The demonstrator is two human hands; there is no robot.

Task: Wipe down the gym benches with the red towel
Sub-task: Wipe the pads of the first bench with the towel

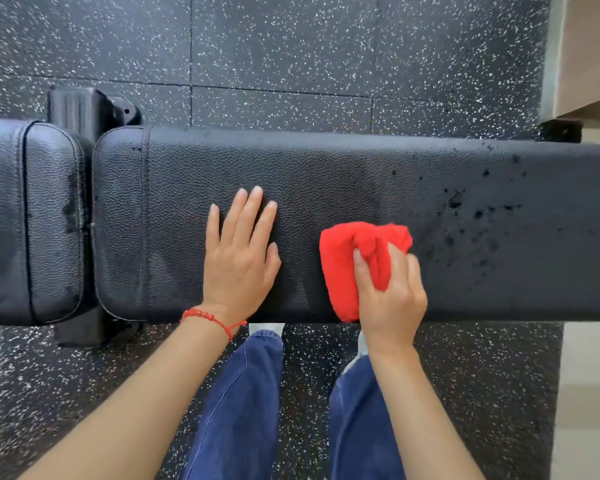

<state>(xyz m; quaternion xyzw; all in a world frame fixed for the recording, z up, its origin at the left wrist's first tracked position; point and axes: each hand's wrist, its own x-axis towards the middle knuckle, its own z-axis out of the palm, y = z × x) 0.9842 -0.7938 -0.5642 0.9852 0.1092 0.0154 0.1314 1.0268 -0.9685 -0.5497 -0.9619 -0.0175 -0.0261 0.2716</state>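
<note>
On bench pad (326, 168): left hand (238, 258) flat; right hand (390, 299) grips red towel (343, 258); dark droplets (471, 223) rightward

You had a bright red towel (354, 258) on a black bench pad (326, 174) with pebbled leather grain and darker wet-looking spots (471, 220) toward its right end. The shorter seat pad (28, 216) at left was the same black grain, piped at the seams. Floor (284, 53) was black rubber tile flecked white and grey. Your bracelet (212, 318) was red beads on red cord. Trousers (243, 403) were dark blue denim. A beige panel (589, 46) sat at top right.
</note>
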